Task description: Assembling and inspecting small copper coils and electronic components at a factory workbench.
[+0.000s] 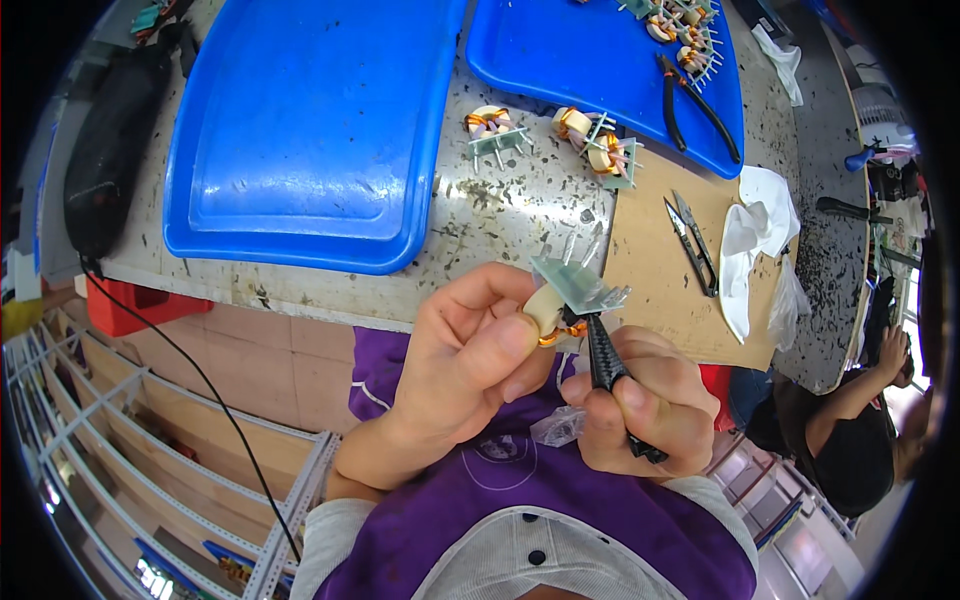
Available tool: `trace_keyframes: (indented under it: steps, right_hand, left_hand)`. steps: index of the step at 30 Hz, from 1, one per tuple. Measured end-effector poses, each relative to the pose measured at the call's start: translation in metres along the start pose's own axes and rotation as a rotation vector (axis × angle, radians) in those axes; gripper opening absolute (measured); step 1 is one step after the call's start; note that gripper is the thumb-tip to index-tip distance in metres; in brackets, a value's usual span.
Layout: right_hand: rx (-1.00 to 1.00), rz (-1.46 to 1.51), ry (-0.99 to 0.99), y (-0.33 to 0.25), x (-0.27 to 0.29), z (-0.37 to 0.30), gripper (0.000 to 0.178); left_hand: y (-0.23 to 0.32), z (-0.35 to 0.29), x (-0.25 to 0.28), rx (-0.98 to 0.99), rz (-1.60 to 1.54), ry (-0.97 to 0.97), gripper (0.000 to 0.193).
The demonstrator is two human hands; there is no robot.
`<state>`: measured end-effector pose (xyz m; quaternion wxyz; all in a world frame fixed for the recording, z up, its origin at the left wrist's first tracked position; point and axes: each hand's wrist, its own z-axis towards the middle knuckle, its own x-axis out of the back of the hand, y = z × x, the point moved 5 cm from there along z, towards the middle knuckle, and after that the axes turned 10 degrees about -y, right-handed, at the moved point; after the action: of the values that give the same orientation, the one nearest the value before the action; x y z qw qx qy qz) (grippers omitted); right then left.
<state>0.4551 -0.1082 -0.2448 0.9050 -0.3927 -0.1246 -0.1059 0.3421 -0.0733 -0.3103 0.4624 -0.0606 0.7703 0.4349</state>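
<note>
Coil board (pixel 565 288) juts rightward, pinched by the left hand (pixel 462 350).

Apparel: one purple apron (pixel 420 535), pale emblem (pixel 497 449), is covering one grey ribbed shirt (pixel 485 552); dark buttons (pixel 537 557), grey sleeves (pixel 716 502) are showing.

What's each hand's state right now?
Left hand: closed, pinching a wire-wound coil on a green board.
Right hand: closed around a tapered black tool.

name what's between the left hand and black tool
In the head view, a pale ring coil with orange wire and a green board; the left hand pinches it.
</note>
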Motion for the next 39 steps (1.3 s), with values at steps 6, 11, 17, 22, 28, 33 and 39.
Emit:
trace_keyframes:
  steps: [6, 11, 17, 22, 28, 33, 39]
  right_hand:
    - [-0.038, -0.004, 0.007, -0.002, 0.004, -0.003, 0.036]
    - [-0.053, -0.009, 0.008, -0.002, 0.005, -0.004, 0.036]
    - [-0.063, 0.018, -0.010, -0.003, 0.004, -0.005, 0.037]
    - [-0.051, 0.006, -0.009, -0.001, 0.003, -0.008, 0.041]
    - [-0.043, 0.019, 0.018, 0.004, 0.001, -0.014, 0.042]
    - [-0.025, 0.048, -0.017, 0.008, 0.000, -0.015, 0.042]
    - [-0.051, 0.025, 0.011, 0.009, 0.002, -0.018, 0.041]
  left_hand:
    - [0.001, 0.000, -0.004, 0.029, -0.020, 0.001, 0.058]
    - [-0.001, 0.000, -0.004, 0.033, -0.026, -0.024, 0.058]
    - [-0.002, 0.002, -0.009, -0.045, -0.237, -0.120, 0.027]
    - [-0.006, 0.001, -0.007, -0.017, -0.269, -0.107, 0.028]
    - [-0.008, 0.003, -0.002, -0.034, -0.278, -0.168, 0.030]
    - [-0.008, 0.004, 0.000, 0.053, -0.012, 0.063, 0.057]
    - [-0.008, 0.008, -0.001, 0.029, 0.002, -0.026, 0.057]
